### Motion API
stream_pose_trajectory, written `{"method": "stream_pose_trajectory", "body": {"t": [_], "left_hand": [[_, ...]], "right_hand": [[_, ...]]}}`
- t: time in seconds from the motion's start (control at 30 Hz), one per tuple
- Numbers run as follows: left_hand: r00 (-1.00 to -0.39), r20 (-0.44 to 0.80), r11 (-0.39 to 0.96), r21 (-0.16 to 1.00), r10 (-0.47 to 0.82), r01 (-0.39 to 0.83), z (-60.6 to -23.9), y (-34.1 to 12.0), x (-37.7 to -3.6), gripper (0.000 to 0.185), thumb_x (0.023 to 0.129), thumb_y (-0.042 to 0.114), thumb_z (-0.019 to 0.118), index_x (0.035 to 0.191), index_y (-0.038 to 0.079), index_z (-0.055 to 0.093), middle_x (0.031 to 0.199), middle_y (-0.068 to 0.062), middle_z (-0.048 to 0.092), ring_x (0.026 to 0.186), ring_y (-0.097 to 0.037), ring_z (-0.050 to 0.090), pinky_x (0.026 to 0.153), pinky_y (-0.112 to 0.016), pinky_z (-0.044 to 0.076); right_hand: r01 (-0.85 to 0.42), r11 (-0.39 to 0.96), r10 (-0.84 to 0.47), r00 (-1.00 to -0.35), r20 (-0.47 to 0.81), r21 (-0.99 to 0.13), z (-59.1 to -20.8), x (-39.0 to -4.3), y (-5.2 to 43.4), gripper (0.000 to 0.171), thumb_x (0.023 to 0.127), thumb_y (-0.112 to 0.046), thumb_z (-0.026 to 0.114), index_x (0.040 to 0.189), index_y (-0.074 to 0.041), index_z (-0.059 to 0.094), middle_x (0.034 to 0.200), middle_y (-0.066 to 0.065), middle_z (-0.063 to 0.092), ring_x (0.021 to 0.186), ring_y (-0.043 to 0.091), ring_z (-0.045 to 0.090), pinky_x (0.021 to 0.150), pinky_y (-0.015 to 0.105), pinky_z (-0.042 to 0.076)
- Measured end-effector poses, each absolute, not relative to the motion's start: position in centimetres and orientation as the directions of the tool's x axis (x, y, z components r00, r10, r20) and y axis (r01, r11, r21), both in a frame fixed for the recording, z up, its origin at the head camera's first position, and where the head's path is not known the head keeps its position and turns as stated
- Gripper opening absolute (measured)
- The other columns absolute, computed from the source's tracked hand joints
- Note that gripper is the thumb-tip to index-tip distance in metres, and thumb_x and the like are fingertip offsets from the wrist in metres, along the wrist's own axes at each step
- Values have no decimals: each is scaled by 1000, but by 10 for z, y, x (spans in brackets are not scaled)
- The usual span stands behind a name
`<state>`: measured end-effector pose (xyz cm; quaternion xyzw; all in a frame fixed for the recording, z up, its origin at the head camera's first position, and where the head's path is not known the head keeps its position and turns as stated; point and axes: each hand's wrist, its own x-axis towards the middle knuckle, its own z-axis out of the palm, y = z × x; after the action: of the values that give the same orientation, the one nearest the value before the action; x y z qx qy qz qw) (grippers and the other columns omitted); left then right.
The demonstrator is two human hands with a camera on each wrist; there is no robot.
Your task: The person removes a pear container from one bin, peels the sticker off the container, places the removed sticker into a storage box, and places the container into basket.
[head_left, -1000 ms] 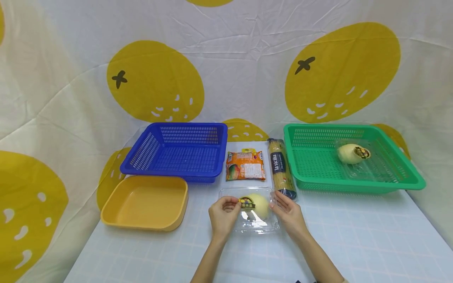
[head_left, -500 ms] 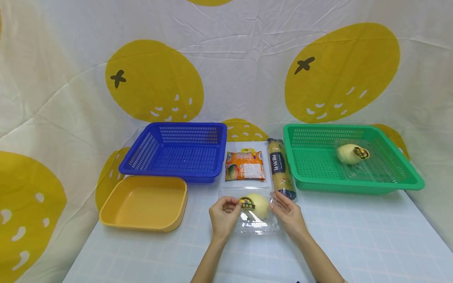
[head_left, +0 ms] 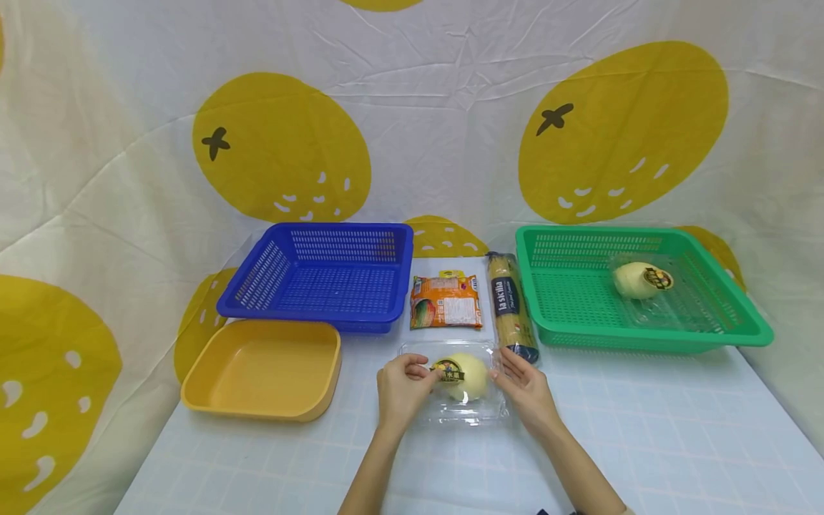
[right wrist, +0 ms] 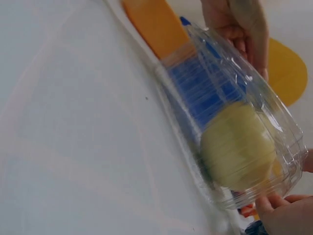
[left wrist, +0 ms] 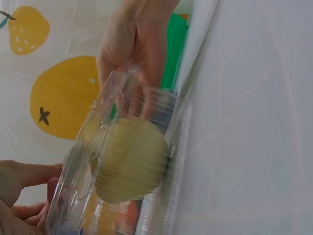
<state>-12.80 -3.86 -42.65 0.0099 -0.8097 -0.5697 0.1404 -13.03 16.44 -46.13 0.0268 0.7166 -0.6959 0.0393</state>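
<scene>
A clear plastic clamshell box (head_left: 458,411) lies on the white table near its front, and a pale yellow round fruit (head_left: 468,375) with a dark label sits inside. My left hand (head_left: 421,372) pinches the box's left edge with curled fingers. At the right edge my right hand (head_left: 502,368) holds it. In the left wrist view the box (left wrist: 83,161) and fruit (left wrist: 132,159) fill the middle, with my left hand (left wrist: 22,196) low left and my right hand (left wrist: 134,44) above. The right wrist view shows the fruit (right wrist: 239,147) inside the box (right wrist: 220,83), with my right hand (right wrist: 281,210) at its lower corner.
A blue basket (head_left: 309,315) and a yellow tray (head_left: 264,368) stand on the left. An orange snack packet (head_left: 446,302) and a spaghetti packet (head_left: 511,304) lie just behind the box. On the right, a green basket (head_left: 650,339) holds another boxed fruit (head_left: 640,280).
My left hand has shifted slightly along the box's left edge. The box and my right hand have hardly moved.
</scene>
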Motion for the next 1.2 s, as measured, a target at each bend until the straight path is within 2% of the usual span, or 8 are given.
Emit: {"method": "stream_pose_trajectory", "body": {"t": [0.13,0.33,0.57,0.73,0.83,1.07,1.2], "left_hand": [[-983,118,367,928,-143,58,-423,-42,-132,31,65,7,83,88,-9,67,59,-7,66,43,-11,59,44,-22,47],[-991,71,341,940,-111,29,-422,-43,-136,28,64,-1,78,89,-10,68,59,-9,66,42,-10,57,42,-21,43],[-999,-11,194,981,-50,-20,-421,-44,-140,15,66,-7,73,81,-10,69,62,-12,66,43,-10,56,43,-22,49],[-999,-37,211,977,-38,-44,-421,-45,-141,31,66,-8,72,96,-13,64,61,-11,65,42,-10,55,44,-23,49],[-998,-43,245,968,-37,-50,-420,-46,-140,33,66,-7,74,97,-14,64,61,-9,65,42,-10,55,44,-21,48],[-999,8,248,969,-39,-2,-421,-44,-137,12,67,-6,74,78,-8,69,60,-9,64,44,-12,57,42,-20,46],[-994,96,359,930,-44,74,-422,-41,-134,7,71,-2,74,74,-5,69,57,-6,63,42,-8,55,41,-17,43]], "right_hand": [[108,36,-11,-994,-108,-994,-462,-131,164,63,89,-6,62,142,6,30,146,24,33,134,35,34,95,12,36],[100,37,-16,-995,-100,-994,-462,-131,164,62,90,-5,61,142,6,30,146,25,32,134,36,33,96,13,36],[89,18,-22,-996,-90,-996,-461,-130,164,61,90,-5,60,142,6,29,146,25,31,134,36,33,96,11,35],[83,11,-23,-996,-83,-996,-461,-130,164,61,90,-5,59,142,7,29,146,26,31,135,36,32,96,11,35],[85,15,-24,-996,-85,-996,-462,-130,164,61,90,-5,60,142,7,29,146,26,31,134,37,32,96,11,35],[84,23,-16,-996,-85,-996,-462,-130,163,61,90,-6,60,142,7,30,146,26,32,134,36,33,96,13,36],[80,28,-11,-997,-80,-996,-462,-129,163,62,90,-6,61,142,6,30,145,26,32,134,37,33,96,13,36]]}}
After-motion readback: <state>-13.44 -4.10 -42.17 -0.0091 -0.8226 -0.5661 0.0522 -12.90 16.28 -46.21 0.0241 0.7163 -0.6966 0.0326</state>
